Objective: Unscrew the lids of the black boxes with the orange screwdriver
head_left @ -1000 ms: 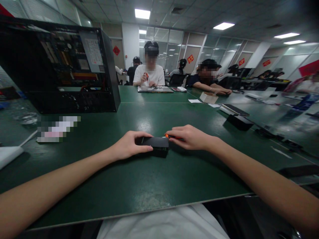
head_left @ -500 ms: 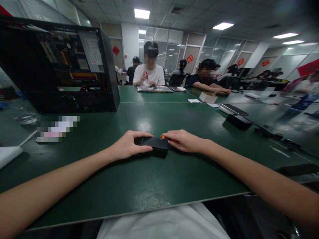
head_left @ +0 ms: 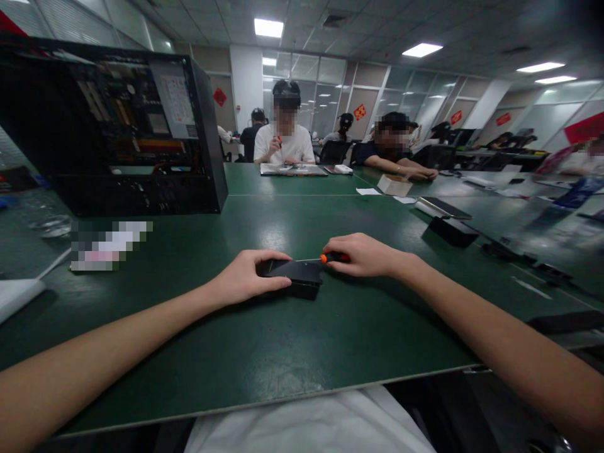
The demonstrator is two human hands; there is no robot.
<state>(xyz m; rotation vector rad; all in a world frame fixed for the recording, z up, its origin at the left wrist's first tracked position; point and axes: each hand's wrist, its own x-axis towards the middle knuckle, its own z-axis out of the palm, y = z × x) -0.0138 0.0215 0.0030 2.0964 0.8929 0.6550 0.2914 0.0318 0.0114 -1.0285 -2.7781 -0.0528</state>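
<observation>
Look to the middle of the green table for a small black box, lying between both hands. Pinched at its left end by the left hand, with thumb at the near edge and fingers at the far edge. Closed around an orange-and-black screwdriver with the right hand — with its thin metal shaft reaching to the box's far edge. Hard to tell where the tip ends. Probably light enough for one hand, and hard, not squashy. Maybe a bit slippery, being smooth — so best to grip by both long sides, away from the metal shaft. Might crack if pushed too hard.
</observation>
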